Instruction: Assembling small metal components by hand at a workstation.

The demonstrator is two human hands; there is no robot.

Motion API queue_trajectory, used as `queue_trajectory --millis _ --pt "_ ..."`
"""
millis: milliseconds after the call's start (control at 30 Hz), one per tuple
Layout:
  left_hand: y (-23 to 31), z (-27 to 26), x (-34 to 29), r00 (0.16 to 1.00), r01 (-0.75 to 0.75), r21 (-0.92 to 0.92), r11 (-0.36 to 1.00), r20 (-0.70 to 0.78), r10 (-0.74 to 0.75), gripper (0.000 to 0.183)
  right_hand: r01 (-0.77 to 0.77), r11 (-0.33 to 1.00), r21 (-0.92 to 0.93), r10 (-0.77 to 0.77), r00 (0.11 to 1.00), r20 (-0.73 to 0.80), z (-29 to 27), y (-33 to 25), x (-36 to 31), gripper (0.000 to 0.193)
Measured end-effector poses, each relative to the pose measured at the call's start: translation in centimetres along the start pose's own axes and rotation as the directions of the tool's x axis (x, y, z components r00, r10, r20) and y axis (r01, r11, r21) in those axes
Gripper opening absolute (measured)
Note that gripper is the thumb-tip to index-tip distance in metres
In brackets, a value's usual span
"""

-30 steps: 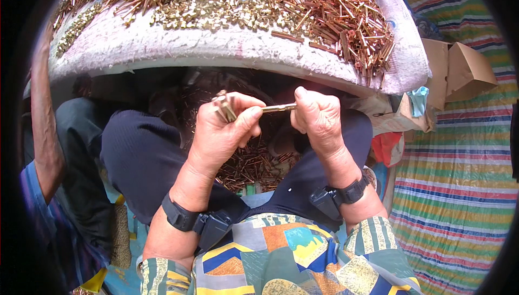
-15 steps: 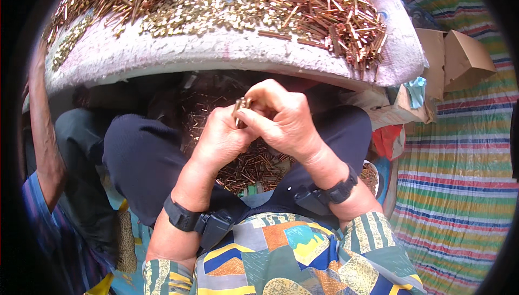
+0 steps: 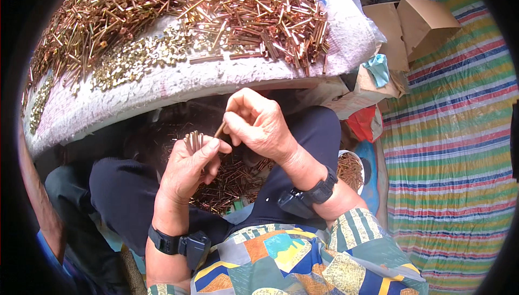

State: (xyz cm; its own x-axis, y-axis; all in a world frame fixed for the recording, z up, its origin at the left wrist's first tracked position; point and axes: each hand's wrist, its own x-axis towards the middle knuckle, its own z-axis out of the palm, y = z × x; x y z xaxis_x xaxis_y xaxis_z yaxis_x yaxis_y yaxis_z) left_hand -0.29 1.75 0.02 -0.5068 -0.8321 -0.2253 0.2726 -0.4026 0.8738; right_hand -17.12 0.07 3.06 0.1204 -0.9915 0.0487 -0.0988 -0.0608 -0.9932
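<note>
My left hand (image 3: pixel 184 169) is closed around a small upright bundle of thin copper-coloured metal rods (image 3: pixel 193 140), with the thumb pressed against them. Just to the right, my right hand (image 3: pixel 260 127) pinches a single metal rod (image 3: pixel 220 129) between thumb and fingers, its end slanting down toward the left fingertips. Both hands are above my lap, in front of the padded white work surface (image 3: pixel 227 73). On that surface lies a big heap of similar rods (image 3: pixel 162 3), with a band of small shiny brass-coloured pieces (image 3: pixel 140 57) along its near side.
More loose rods (image 3: pixel 227 184) lie below, between my knees. A white bucket (image 3: pixel 362 179) of small coppery parts stands by my right leg. An open cardboard box (image 3: pixel 427 25) and a red bag (image 3: pixel 365 123) are at right, beside striped sheeting (image 3: pixel 448 160). Another person's arm (image 3: pixel 40 192) shows at left.
My hands have come apart: the left moved left and down with the bundle, the right drew away with one rod in its pinch. The whole view has shifted, so the surroundings sit further left.
</note>
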Motion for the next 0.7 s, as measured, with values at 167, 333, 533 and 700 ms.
queue_trajectory --millis 167,333,533,700 --pt "0.0 0.8 0.7 0.998 0.025 -0.022 0.999 -0.057 -0.026 0.029 0.130 0.792 -0.596 -0.462 0.765 -0.448 -7.3 0.4 1.4 0.013" --pt "-0.4 1.4 1.3 0.998 0.055 -0.005 0.998 -0.040 -0.055 0.031 -0.048 0.535 -0.843 -0.546 0.742 -0.389 -10.6 1.0 2.7 0.017" --pt "-0.6 1.8 1.7 0.998 0.052 -0.001 0.999 -0.046 -0.052 0.031 -0.188 0.519 -0.834 -0.476 0.747 -0.465 -10.8 2.0 2.6 0.016" --pt "-1.0 1.6 1.8 0.996 0.052 -0.011 0.999 -0.070 -0.053 0.033 -0.034 0.995 -0.094 -0.019 0.857 -0.514 -9.2 2.6 -1.8 0.012"
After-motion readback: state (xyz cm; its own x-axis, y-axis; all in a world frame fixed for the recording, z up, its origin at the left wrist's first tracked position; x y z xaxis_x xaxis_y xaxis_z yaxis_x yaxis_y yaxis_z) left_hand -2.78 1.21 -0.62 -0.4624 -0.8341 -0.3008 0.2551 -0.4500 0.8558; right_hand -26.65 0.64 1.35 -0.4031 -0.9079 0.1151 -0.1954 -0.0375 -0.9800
